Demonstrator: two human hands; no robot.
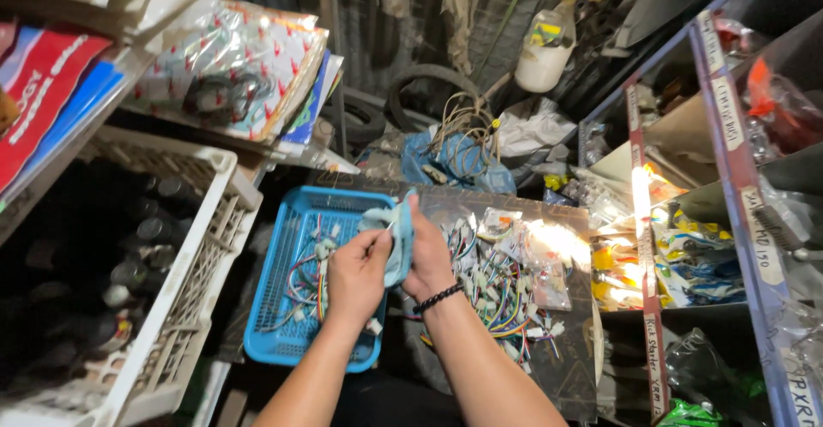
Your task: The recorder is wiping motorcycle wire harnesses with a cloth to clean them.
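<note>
My left hand and my right hand are raised together over a blue plastic basket, both gripping a light blue cloth. A thin white wire or part pokes out between the left fingers and the cloth. The basket holds several small coloured wire harnesses with white connectors. A black bead bracelet circles my right wrist. Just right of my hands, a pile of coloured wire connectors lies on a dark board.
A white crate with dark bottles stands at left, below shelves of books and bagged parts. A metal rack with packets fills the right side. A white bottle, a tyre and a blue bag with cables sit at the back.
</note>
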